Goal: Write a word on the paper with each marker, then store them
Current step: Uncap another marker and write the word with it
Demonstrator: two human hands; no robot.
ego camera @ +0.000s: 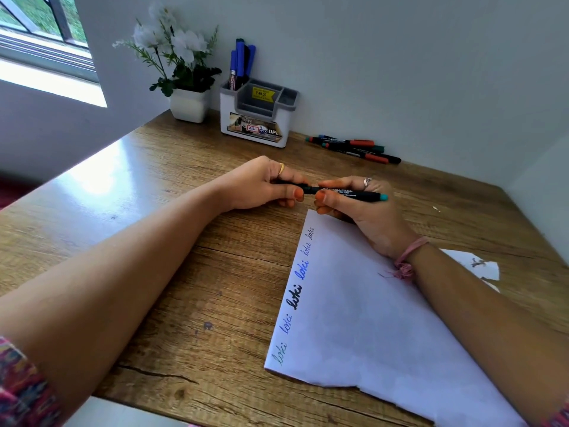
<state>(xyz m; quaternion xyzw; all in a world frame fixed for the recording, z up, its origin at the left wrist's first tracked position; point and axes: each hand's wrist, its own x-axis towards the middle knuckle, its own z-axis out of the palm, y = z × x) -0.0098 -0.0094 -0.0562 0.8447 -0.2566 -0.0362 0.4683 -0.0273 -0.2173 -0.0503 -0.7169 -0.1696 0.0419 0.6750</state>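
surface: wooden desk [191, 241], brown woodgrain laminate, glossy glare at the left edge, a crack line near the front edge
room: desk sits in a corner, plain pale walls behind and to the right; window [46, 35] upper left, greenery outside
paper [369, 318]: white sheet, flat on the desk right of centre, turned at an angle, front edge torn and ragged; "loki" written six times along its left edge in green, blue, thick black, blue and two thin dark inks
marker [348, 194]: slim black barrel with white print and a teal end plug; held above the top corner of the paper, long axis roughly horizontal, left to right, teal end pointing right and slightly toward the camera
left hand [261, 183]: fingers and thumb curled, pinching the marker's left end, which looks like the cap; gold ring on one finger
right hand [363, 208]: fingers wrapped round the barrel, thumb on the front; ring on one finger, pink thread band at the wrist
organizer [255, 118]: white plastic box, grey compartment insert, yellow price sticker, against the back wall; blue markers [241, 63] standing upright in its left rear slot
loose markers [354, 147]: a few black-bodied ones with red and green caps, lying flat at the back wall, right of the organizer
plant [184, 72]: white flowers, green leaves, square white pot, left of the organizer
paper scrap [480, 265]: small white torn piece, right of the right wrist
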